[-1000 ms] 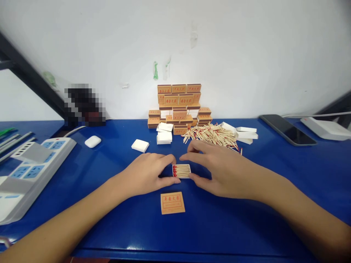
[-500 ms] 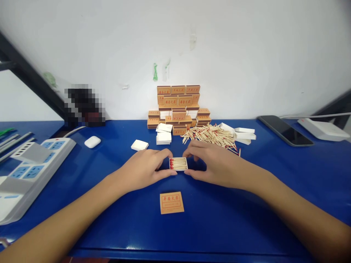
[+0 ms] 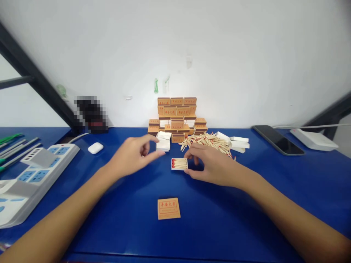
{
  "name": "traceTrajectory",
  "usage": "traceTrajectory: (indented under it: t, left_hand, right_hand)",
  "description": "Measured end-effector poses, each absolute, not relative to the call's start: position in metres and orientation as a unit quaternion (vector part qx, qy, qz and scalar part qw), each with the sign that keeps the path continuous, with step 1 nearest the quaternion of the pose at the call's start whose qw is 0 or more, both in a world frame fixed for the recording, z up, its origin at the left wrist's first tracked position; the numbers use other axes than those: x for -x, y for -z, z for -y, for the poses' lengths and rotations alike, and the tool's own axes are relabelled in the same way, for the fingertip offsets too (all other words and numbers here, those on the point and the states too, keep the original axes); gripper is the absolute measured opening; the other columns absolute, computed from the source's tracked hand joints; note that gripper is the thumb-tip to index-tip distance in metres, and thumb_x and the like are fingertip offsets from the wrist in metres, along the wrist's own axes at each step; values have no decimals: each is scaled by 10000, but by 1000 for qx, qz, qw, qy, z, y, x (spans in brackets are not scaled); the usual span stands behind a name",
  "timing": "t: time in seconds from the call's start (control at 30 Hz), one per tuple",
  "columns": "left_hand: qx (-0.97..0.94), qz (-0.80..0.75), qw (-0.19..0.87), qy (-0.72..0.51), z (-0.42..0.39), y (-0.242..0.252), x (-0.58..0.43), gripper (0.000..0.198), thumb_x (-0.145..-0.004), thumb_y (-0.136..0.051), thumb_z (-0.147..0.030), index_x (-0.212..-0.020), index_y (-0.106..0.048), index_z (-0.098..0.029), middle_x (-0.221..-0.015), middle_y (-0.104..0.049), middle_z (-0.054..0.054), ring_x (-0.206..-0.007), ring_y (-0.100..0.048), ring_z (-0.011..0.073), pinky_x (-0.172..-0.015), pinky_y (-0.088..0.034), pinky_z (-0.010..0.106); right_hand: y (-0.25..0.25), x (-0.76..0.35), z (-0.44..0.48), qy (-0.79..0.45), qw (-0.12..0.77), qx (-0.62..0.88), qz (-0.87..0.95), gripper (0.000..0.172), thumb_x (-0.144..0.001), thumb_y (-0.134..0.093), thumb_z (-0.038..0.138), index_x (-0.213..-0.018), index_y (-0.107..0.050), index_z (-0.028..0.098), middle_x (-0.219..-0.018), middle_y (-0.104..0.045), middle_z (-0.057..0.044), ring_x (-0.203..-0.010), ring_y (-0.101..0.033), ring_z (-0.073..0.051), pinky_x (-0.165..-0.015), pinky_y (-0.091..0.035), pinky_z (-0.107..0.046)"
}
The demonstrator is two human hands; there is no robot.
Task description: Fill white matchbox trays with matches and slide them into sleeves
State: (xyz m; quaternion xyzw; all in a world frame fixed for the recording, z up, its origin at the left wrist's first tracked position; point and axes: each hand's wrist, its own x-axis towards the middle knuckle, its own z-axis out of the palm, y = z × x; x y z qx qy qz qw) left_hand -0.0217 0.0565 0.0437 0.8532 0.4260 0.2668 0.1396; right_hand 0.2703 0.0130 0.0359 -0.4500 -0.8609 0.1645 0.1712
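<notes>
A small white matchbox tray (image 3: 179, 164) full of red-headed matches lies level over the blue table. My right hand (image 3: 211, 164) has its thumb and fingertips closed on the tray's right end. My left hand (image 3: 134, 155) is off the tray, its thumb and forefinger apart with nothing between them. Just past those fingertips stand stacked white trays (image 3: 163, 145). Nearer to me, an orange matchbox sleeve (image 3: 169, 209) with red lettering lies flat. Behind my right hand spreads a heap of loose matches (image 3: 207, 141).
Orange matchboxes (image 3: 177, 111) are stacked against the wall. More white trays (image 3: 239, 143) lie right of the heap. A phone (image 3: 278, 140) and a white box (image 3: 314, 140) lie at the right. Leftward are a white earphone case (image 3: 95, 148), a power strip (image 3: 44, 171) and several pens (image 3: 19, 151).
My left hand has let go of the tray's left end and moved left and away from me, fingers parting. It now covers where a single white tray lay. My right hand keeps its hold.
</notes>
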Motion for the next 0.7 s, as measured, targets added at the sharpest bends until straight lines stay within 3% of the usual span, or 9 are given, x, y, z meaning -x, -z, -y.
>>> traceTrajectory:
  t: [0.1, 0.37, 0.53, 0.7]
  left_hand:
    - [-792, -498, 124, -330, -85, -67, 43, 436, -896, -709, -618, -1021, -754, -203, -647, -604, -24, -580, -549, 138, -575, -416, 263]
    - [-752, -545, 210, -306, -153, -87, 58, 477, -637, -889, -562, -931, -806, -196, -834, -717, 49, -690, -604, 171, -570, -470, 262]
    - [-728, -546, 265, -319, -170, -70, 40, 591, -572, -947, -559, -982, -808, -156, -812, -690, 75, -664, -600, 180, -497, -488, 272]
    - [-700, -555, 296, -337, -177, -60, 32, 597, -545, -973, -569, -942, -809, -154, -691, -622, 31, -628, -566, 166, -491, -483, 276]
  right_hand:
    - [-41, -275, -12, -142, 165, 457, 862, 140, -888, -710, 295, -973, -639, 210, -964, -638, -44, -795, -592, -184, -699, -456, -332]
    - [-55, -279, 0, -111, 170, 451, 869, 131, -895, -691, 267, -990, -623, 207, -973, -643, -60, -805, -596, -194, -697, -455, -333]
    - [-58, -287, -1, -100, 167, 460, 866, 120, -897, -679, 280, -966, -614, 206, -935, -642, -58, -770, -601, -194, -663, -445, -328]
    - [-56, -292, -1, -83, 158, 463, 868, 120, -904, -664, 284, -966, -614, 194, -955, -647, -78, -770, -605, -199, -668, -450, -337]
